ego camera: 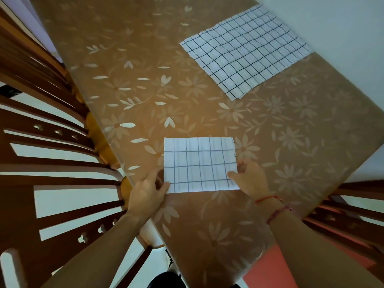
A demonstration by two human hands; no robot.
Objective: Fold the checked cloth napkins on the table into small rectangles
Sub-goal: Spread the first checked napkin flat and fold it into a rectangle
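The left hand point(150, 189) pinches the near-left corner of the folded napkin point(199, 164), thumb on top and fingers beneath. The right hand point(250, 176) pinches the near-right corner the same way. The napkin lies flat on the worktop point(228, 221) close to its near edge, already reduced to a rectangle of several layers (the layer edges show at the far-right corner). The step in hand appears to be a further fold or final squaring. The next move calls for lifting the near edge evenly and matching it to the far edge. Farther off, toward the far right, a stack of unfolded napkins point(246, 50) lies spread flat, still to be folded.
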